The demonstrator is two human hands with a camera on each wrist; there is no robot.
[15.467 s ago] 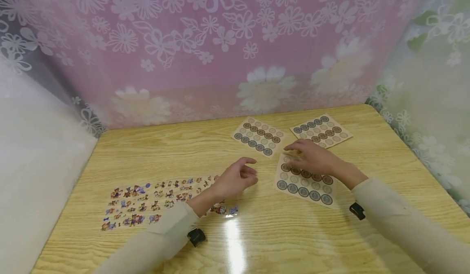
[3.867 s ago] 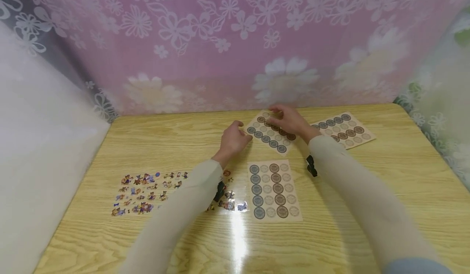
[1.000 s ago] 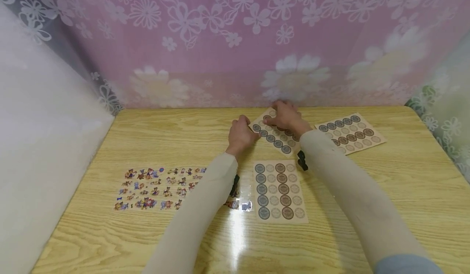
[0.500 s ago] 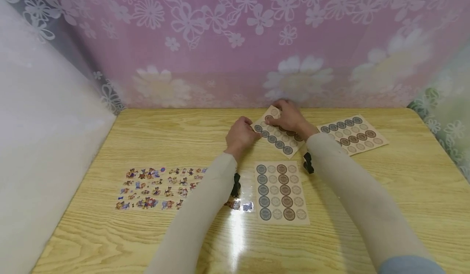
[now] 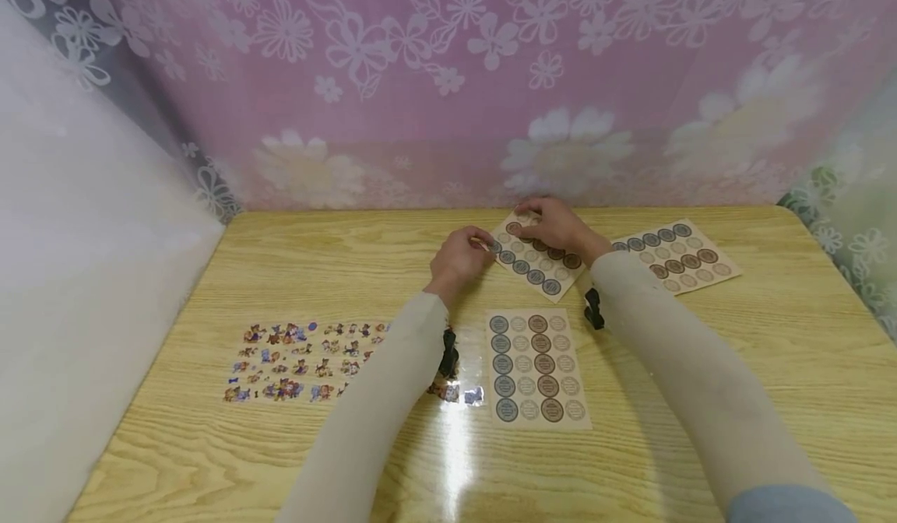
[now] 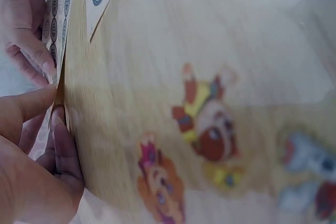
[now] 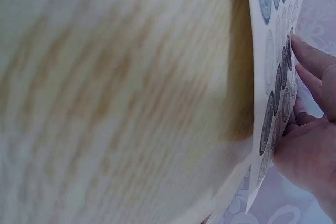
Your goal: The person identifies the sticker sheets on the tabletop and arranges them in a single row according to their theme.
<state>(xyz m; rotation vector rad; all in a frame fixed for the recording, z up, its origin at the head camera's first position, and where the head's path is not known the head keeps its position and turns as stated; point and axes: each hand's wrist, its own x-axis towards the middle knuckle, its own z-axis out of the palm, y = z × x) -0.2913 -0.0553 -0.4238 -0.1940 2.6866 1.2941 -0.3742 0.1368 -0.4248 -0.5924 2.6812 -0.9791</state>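
Both hands are at a beige sheet of round stickers (image 5: 536, 266) near the table's back edge, its rows slanting. My left hand (image 5: 459, 258) pinches its left corner between thumb and finger, seen close in the left wrist view (image 6: 37, 150). My right hand (image 5: 554, 223) grips it at the far edge, thumb on the printed face. In the right wrist view the sheet (image 7: 265, 77) stands a little off the wood, with a shadow beneath. A second sheet of round stickers (image 5: 529, 363) lies squared to the front, beside a clear sheet of cartoon stickers (image 5: 301, 363).
A third beige sheet (image 5: 676, 254) lies slanted at the back right, partly behind the right forearm. The left sleeve (image 5: 381, 383) covers part of the clear sheet. A pink flowered curtain (image 5: 420, 118) hangs behind the table (image 5: 315, 258).
Since the oldest frame, the front sheet has been turned and laid beside the cartoon sheet. Both hands have moved to the back sheet; over the last second they shift it only slightly.
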